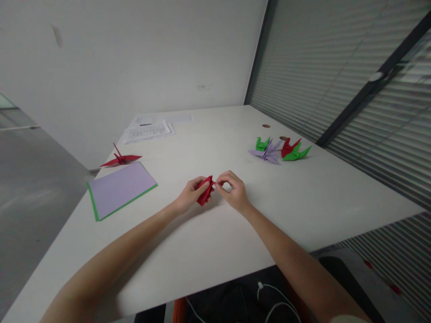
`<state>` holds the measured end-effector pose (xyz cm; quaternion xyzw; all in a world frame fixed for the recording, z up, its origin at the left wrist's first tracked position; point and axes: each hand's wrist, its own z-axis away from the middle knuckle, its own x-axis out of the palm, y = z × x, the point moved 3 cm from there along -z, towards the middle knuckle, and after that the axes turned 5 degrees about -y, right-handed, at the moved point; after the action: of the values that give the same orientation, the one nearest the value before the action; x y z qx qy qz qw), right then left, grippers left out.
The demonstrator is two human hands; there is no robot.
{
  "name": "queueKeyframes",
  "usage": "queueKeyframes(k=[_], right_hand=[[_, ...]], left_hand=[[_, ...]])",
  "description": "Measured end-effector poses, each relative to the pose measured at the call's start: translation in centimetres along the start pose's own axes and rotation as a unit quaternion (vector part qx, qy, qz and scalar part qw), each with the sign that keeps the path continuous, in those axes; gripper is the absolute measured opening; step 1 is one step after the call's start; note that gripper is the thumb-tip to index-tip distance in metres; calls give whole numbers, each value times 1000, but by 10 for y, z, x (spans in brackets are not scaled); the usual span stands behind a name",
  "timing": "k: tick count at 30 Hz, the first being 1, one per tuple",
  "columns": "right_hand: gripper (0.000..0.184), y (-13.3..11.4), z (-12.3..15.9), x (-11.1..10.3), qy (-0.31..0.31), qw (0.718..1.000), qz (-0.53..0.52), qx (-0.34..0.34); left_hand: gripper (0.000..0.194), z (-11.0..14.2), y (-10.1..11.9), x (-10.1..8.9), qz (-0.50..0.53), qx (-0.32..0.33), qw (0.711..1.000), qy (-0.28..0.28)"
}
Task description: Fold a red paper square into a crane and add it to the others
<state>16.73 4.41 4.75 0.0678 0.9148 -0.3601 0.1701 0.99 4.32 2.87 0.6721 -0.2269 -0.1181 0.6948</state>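
Note:
A folded piece of red origami paper is held just above the middle of the white table. My left hand is closed around it, thumb on the near face. My right hand pinches a small tip of the same red paper, thumb against forefinger, at its right end. The tip itself is mostly hidden by the fingers. To the left, a finished red paper crane stands with wings spread. A stack of purple paper with green sheets underneath lies in front of that crane.
On the right sit more paper cranes: a purple one, a red one and green ones. Printed sheets lie at the table's far left. Two round holes pierce the tabletop near the blinds.

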Motion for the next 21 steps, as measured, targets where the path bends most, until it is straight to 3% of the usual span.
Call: queueKeyframes(k=[6,15,21], right_hand=[[3,7,1,4,-28,998,-54,20],[12,8,-1,-1,-87,995,-42,6],[6,14,-1,-2,-105,994,-41,16]], left_hand=[[46,1,0,3,-16,-7,1000,-17],[46,1,-2,2,-101,0,994,-46],[45,1,-2,1,-118,11,991,-60]])
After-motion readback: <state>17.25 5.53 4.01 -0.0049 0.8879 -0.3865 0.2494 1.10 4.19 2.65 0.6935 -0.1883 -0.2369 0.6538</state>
